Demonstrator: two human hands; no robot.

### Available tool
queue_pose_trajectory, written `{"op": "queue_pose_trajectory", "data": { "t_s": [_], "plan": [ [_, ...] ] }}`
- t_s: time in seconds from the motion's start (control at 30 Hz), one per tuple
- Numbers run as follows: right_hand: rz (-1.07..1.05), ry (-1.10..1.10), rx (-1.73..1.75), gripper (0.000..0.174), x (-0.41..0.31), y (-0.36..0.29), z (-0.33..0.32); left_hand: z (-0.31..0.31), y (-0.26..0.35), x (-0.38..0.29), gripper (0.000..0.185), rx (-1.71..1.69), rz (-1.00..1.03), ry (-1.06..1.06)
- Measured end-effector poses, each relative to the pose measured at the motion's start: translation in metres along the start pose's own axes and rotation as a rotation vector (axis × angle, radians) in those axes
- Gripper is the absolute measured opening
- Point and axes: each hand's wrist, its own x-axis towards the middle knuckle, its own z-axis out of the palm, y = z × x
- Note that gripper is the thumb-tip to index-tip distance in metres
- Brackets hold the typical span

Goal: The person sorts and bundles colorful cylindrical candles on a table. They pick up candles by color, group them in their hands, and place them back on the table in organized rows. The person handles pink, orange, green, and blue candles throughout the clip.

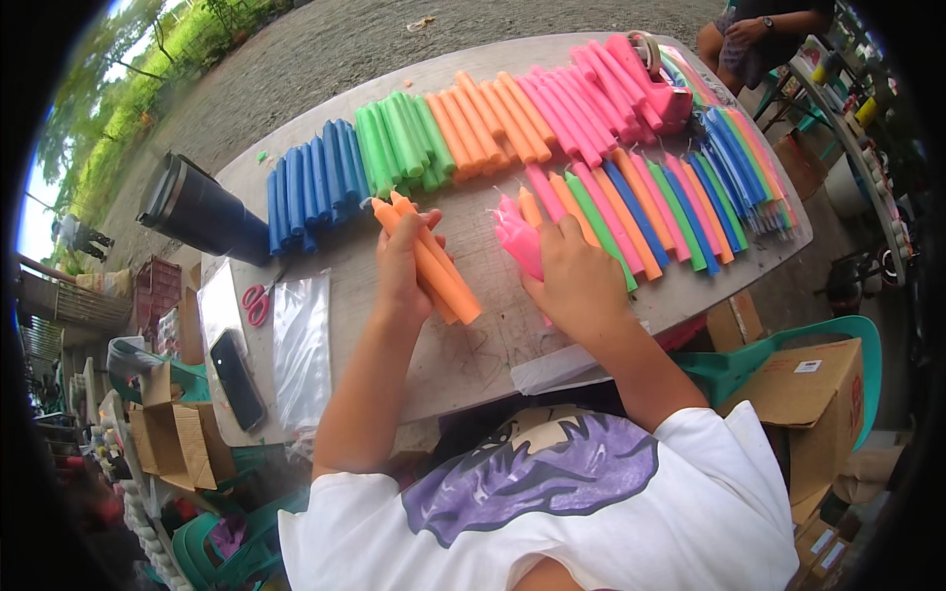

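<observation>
My left hand (405, 273) is closed around a few orange taper candles (436, 270), tips pointing away from me. On the right, my right hand (580, 277) rests over several pink candles (517, 240), with an orange tip beside them; how firmly it grips them is partly hidden. Beyond it runs a row of mixed pink, orange, green and blue candles (635, 210). Behind lie piles sorted by colour: blue candles (314, 185), green candles (403, 140), orange candles (484, 122) and pink candles (584, 96). Bagged candles (746, 170) lie at the right.
A dark tumbler (211, 210), red-handled scissors (256, 304), a phone (237, 378) and clear plastic bags (301, 347) are at the table's left. A pink tape dispenser (669, 103) stands at the back right. Cardboard boxes (805, 384) flank the table; another person (768, 29) sits beyond.
</observation>
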Motion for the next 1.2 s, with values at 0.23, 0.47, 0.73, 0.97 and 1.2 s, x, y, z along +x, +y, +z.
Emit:
{"op": "queue_pose_trajectory", "data": {
  "t_s": [0.23,0.47,0.73,0.97,1.2],
  "plan": [
    [-0.120,0.231,0.545,0.040,0.004,0.008,-0.014,0.013,0.003,-0.019,0.044,0.016,0.145,-0.036],
    [-0.155,0.221,1.437,0.043,0.008,-0.015,0.016,0.010,-0.004,-0.031,0.059,0.255,0.811,-0.248],
    [-0.272,0.034,1.406,0.056,0.015,-0.020,0.054,0.009,-0.034,-0.017,0.062,0.256,0.852,-0.205],
    [-0.361,0.132,1.366,0.060,0.007,-0.022,0.065,-0.002,-0.065,0.002,0.071,0.205,1.061,-0.320],
    [-0.324,0.141,1.303,0.057,0.005,-0.022,0.065,0.009,-0.055,-0.020,0.076,0.198,1.033,-0.268]
  ]
}}
